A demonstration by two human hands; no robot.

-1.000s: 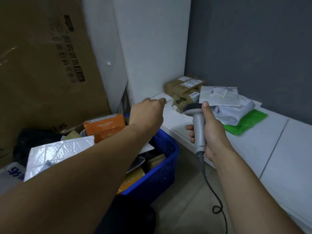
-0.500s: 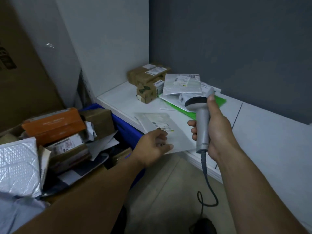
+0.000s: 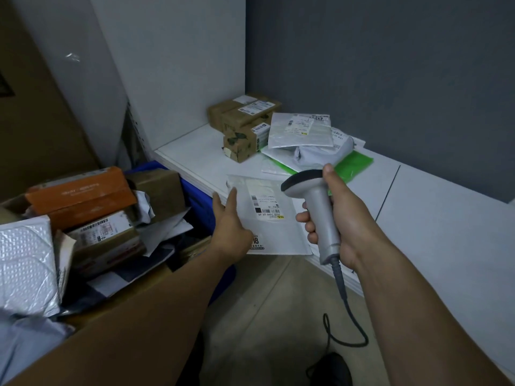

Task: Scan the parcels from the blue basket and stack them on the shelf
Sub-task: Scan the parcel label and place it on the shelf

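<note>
My left hand [image 3: 231, 227] holds a flat white mailer [image 3: 267, 218] by its left edge, label side up, over the front edge of the white shelf [image 3: 434, 218]. My right hand [image 3: 340, 218] grips a grey barcode scanner [image 3: 315, 207], its head just above the mailer's right side. The blue basket [image 3: 199, 201] at the left is piled with parcels: an orange box [image 3: 83, 193], a brown box [image 3: 158, 188], a bubble mailer [image 3: 25, 263]. On the shelf lie stacked brown boxes [image 3: 245, 123], a white mailer [image 3: 301, 129], a grey bag and a green bag [image 3: 354, 162].
A large cardboard sheet [image 3: 36, 121] leans at the far left beside a white upright panel [image 3: 172, 65]. The dark grey wall [image 3: 390, 65] backs the shelf. The scanner's cord [image 3: 348, 310] hangs down to the floor near a dark shoe [image 3: 331, 369].
My left hand drew a white mailer out of the basket area and brought it in front of the shelf edge. The scanner has come closer to its label. The view swung right.
</note>
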